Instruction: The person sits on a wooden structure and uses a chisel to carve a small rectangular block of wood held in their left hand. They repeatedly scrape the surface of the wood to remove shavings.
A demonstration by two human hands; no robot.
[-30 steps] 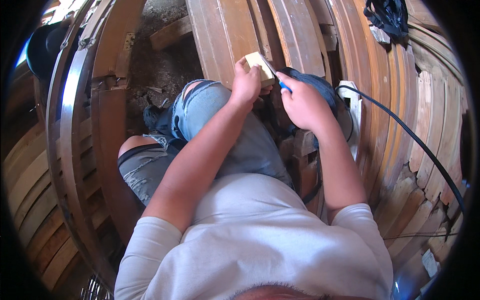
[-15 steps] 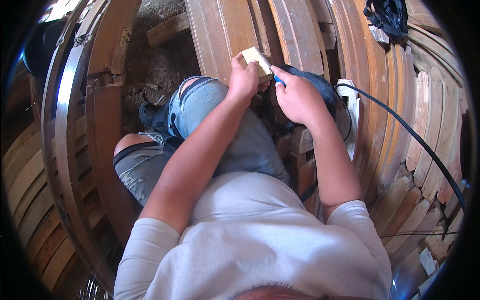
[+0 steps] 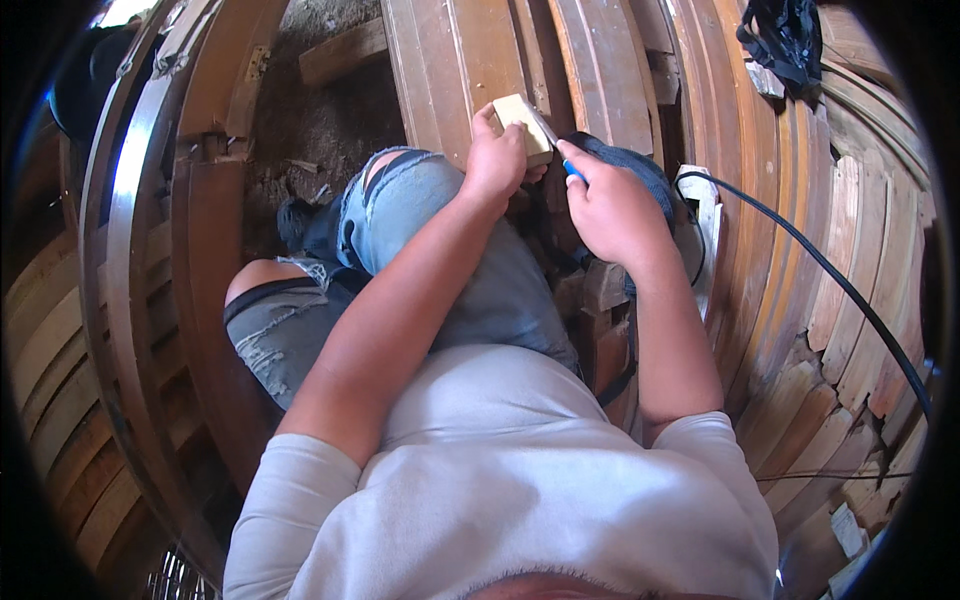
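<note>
Free room extends over the brown boards [image 3: 450,50] at upper centre, beyond the pale block [image 3: 510,108]. Left of centre, a denim-clad knee [image 3: 415,195] obstructs passage; at right, a black cable [image 3: 848,292] arcs across. Apparently dark fabric [image 3: 645,175] crowds the right hand [image 3: 615,215].

Brown wooden boards [image 3: 450,55] flank a dark, debris-strewn floor [image 3: 355,115].

The person wears a pale grey-white T-shirt [image 3: 540,480] with 2 short sleeves [image 3: 300,495] and soft creases across the front; faded blue jeans [image 3: 500,290] torn at 2 knees, with frayed whitish threads [image 3: 265,358]; left hand [image 3: 497,158] and right hand [image 3: 612,208] both bare.
</note>
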